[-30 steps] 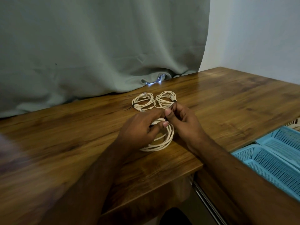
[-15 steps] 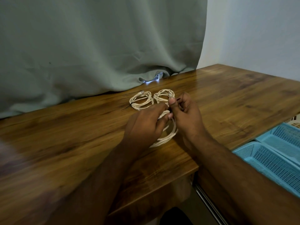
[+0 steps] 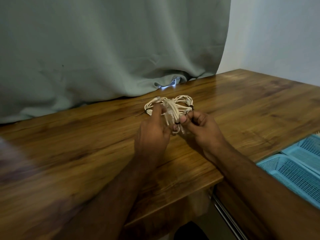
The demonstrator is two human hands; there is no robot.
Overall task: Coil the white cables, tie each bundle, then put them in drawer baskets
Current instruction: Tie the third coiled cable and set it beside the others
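The coiled white cable (image 3: 170, 112) is held upright above the tabletop (image 3: 86, 153), between your two hands and in front of the tied bundles. Judge it light, soft and springy: the loops will splay if released, so hold it across all strands at the waist. Your left hand (image 3: 152, 134) has its fingers curled round the coil's near side. Your right hand (image 3: 200, 126) pinches the dark tie (image 3: 177, 122) at the coil's lower edge. Two tied bundles (image 3: 183, 102) lie on the tabletop just behind, close to the grey curtain (image 3: 103, 49). Blue drawer baskets (image 3: 294, 172) sit low on your right, well apart from the coil.
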